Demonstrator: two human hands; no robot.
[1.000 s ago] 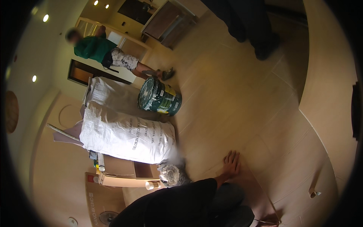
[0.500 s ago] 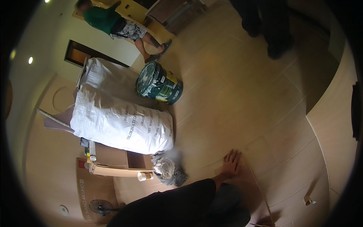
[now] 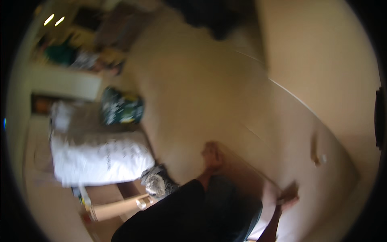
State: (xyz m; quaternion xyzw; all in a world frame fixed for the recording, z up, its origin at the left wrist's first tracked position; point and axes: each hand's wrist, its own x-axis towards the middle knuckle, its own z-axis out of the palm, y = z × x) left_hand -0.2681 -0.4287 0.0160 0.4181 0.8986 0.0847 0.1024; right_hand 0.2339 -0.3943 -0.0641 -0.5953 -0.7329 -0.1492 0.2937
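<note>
The head camera looks down past the wearer's black sleeve (image 3: 169,207) through a wide fisheye lens, with dark rounding at the corners. The view is rolled sideways: ceiling lights (image 3: 49,19) show at upper left, floor (image 3: 193,88) spans the centre. The left hand (image 3: 212,157) and right hand (image 3: 288,202), low in the frame, are near; the green bucket (image 3: 122,107), left of centre, is farther off.

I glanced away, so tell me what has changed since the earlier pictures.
The view has swung, so the white bags and dark green bucket appear farther left. The right hand, only partly seen at the lower edge before, now shows clear of it; blur hides whether it grips anything. The left hand is still down at the floor, and the bucket still stands beside the bags.
</note>
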